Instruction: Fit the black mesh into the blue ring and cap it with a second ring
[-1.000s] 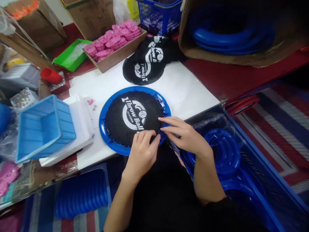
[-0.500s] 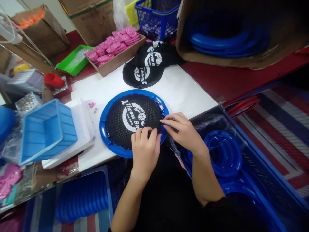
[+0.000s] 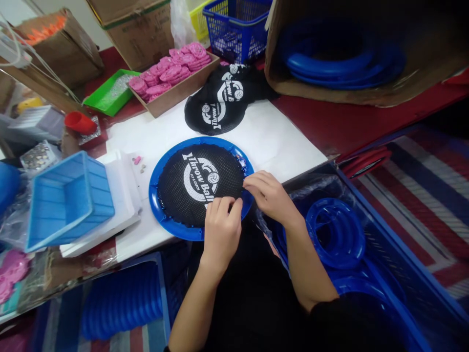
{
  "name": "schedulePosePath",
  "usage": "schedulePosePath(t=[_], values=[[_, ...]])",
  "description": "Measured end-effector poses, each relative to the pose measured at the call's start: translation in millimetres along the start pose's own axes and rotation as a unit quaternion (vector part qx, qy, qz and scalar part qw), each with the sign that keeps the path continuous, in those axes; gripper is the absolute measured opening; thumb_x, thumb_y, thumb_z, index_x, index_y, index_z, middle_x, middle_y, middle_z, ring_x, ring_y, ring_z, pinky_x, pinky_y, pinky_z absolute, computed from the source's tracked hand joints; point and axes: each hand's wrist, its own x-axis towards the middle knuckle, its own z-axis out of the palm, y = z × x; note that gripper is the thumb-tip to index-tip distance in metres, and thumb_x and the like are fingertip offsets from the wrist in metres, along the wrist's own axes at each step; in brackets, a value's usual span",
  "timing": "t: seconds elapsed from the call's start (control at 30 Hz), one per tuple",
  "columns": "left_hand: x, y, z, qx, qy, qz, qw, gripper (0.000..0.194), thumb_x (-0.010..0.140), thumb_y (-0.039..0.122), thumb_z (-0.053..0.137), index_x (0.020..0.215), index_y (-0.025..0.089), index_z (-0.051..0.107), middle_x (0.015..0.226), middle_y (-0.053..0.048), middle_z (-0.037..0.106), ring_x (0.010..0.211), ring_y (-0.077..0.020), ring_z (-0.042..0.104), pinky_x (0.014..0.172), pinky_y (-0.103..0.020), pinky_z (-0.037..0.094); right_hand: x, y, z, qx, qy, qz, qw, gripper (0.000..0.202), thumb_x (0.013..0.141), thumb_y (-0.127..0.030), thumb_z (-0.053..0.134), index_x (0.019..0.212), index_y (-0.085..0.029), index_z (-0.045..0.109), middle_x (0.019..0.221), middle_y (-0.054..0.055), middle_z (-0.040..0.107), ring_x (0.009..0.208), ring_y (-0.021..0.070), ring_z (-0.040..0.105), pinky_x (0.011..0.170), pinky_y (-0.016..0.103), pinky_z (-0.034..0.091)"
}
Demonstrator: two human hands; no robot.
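Observation:
A blue plastic ring [image 3: 156, 200] lies on the white sheet at the table's front edge. Inside it sits a round black mesh [image 3: 176, 195] printed with white "Throw Ball" lettering. My left hand [image 3: 222, 232] is closed at the near right edge of the mesh, fingers curled down and tips partly hidden. On the right edge, my right hand [image 3: 271, 195] pinches the rim of the mesh with thumb and fingertips beside the blue ring. Beyond the ring, more printed black mesh pieces [image 3: 208, 115] lie overlapping.
Left stands a light blue bin [image 3: 69, 200]; behind it are a green tray [image 3: 106, 93] and a carton of pink packets [image 3: 172, 73]. A cardboard box [image 3: 384, 95] holds blue rings at back right. A crate [image 3: 403, 274] with more rings stands at my right.
My right hand's fingers have drawn closer together at the mesh edge. My left hand remains by the near edge, its fingers slightly shifted. The whole view has moved a little.

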Motion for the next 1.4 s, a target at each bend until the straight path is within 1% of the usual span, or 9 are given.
schedulePosePath(t=[0.17,0.37,0.47,0.67,0.8,0.9,1.03,1.17,1.4], values=[[-4.9,-3.6,2.0,-0.054,0.027,0.009,0.998,0.023,0.100,0.006,0.056,0.119,0.015,0.067,0.100,-0.010,0.070,0.092,-0.0232,0.062,0.081,-0.038,0.050,-2.1,3.2,2.8,0.070,0.035,0.036,0.996,0.018,0.106,-0.025,0.048,0.106,-0.025,0.066,0.102,0.007,0.071,0.098,0.0240,0.067,0.090,0.042,0.055],[-8.4,-4.5,2.6,-0.091,0.024,0.029,0.995,0.030,0.102,0.004,0.050,0.125,0.015,0.065,0.103,-0.012,0.068,0.097,-0.0222,0.064,0.085,-0.036,0.055,-5.4,6.4,2.2,0.064,0.028,0.008,0.998,0.017,0.106,-0.021,0.048,0.109,-0.026,0.064,0.106,0.007,0.070,0.104,0.0240,0.066,0.095,0.044,0.056],[-10.1,-0.2,-0.9,-0.080,0.034,-0.004,0.996,0.029,0.102,0.005,0.052,0.126,0.015,0.063,0.109,-0.013,0.066,0.102,-0.0234,0.063,0.090,-0.038,0.056,-5.5,7.0,1.7,0.058,0.023,0.001,0.998,0.017,0.105,-0.019,0.049,0.109,-0.025,0.064,0.107,0.007,0.070,0.106,0.0240,0.066,0.096,0.044,0.056],[-9.2,6.3,-6.8,-0.029,0.038,-0.084,0.995,0.007,0.100,0.015,0.064,0.107,0.014,0.066,0.102,-0.011,0.064,0.097,-0.0253,0.062,0.088,-0.041,0.053,-7.5,-4.1,0.4,0.039,0.040,0.007,0.998,0.025,0.103,-0.015,0.051,0.120,-0.026,0.066,0.111,0.009,0.069,0.107,0.0256,0.065,0.096,0.048,0.056],[-6.2,8.7,-6.6,0.004,0.025,-0.076,0.997,0.007,0.100,0.014,0.062,0.104,0.014,0.068,0.099,-0.011,0.066,0.094,-0.0253,0.062,0.083,-0.039,0.049,-10.7,-13.6,-2.1,-0.017,0.025,-0.010,0.999,0.036,0.099,-0.012,0.054,0.130,-0.027,0.068,0.130,0.013,0.063,0.124,0.0304,0.058,0.106,0.056,0.051],[-5.5,10.9,-5.8,0.018,0.032,-0.074,0.997,0.008,0.099,0.012,0.061,0.101,0.014,0.069,0.098,-0.011,0.068,0.093,-0.0257,0.062,0.081,-0.038,0.046,-9.6,-14.1,-3.3,-0.025,-0.004,-0.033,0.999,0.031,0.098,-0.014,0.059,0.122,-0.027,0.073,0.139,0.013,0.060,0.133,0.0327,0.053,0.111,0.060,0.048],[-7.5,11.4,-3.2,0.013,0.059,-0.067,0.996,0.009,0.099,0.011,0.062,0.103,0.013,0.070,0.098,-0.011,0.069,0.093,-0.0255,0.062,0.082,-0.038,0.045,-7.0,-8.2,-0.5,-0.001,0.001,-0.047,0.999,0.018,0.099,-0.015,0.061,0.106,-0.023,0.076,0.131,0.013,0.066,0.132,0.0305,0.056,0.111,0.056,0.050],[-10.9,8.1,1.0,-0.009,0.092,-0.064,0.994,0.010,0.099,0.010,0.062,0.105,0.013,0.070,0.097,-0.010,0.070,0.092,-0.0240,0.062,0.082,-0.037,0.045,-9.4,-3.8,3.8,0.071,0.037,-0.014,0.997,0.020,0.101,-0.014,0.058,0.109,-0.023,0.073,0.128,0.011,0.068,0.127,0.0258,0.063,0.110,0.049,0.054],[-12.8,1.3,-0.5,0.000,0.053,0.020,0.998,0.024,0.098,0.002,0.054,0.112,0.013,0.070,0.097,-0.011,0.070,0.094,-0.0250,0.061,0.083,-0.039,0.044,-13.7,2.3,4.1,0.097,0.039,-0.024,0.994,0.022,0.102,-0.012,0.054,0.108,-0.022,0.073,0.130,0.012,0.068,0.128,0.0260,0.065,0.116,0.053,0.051]])
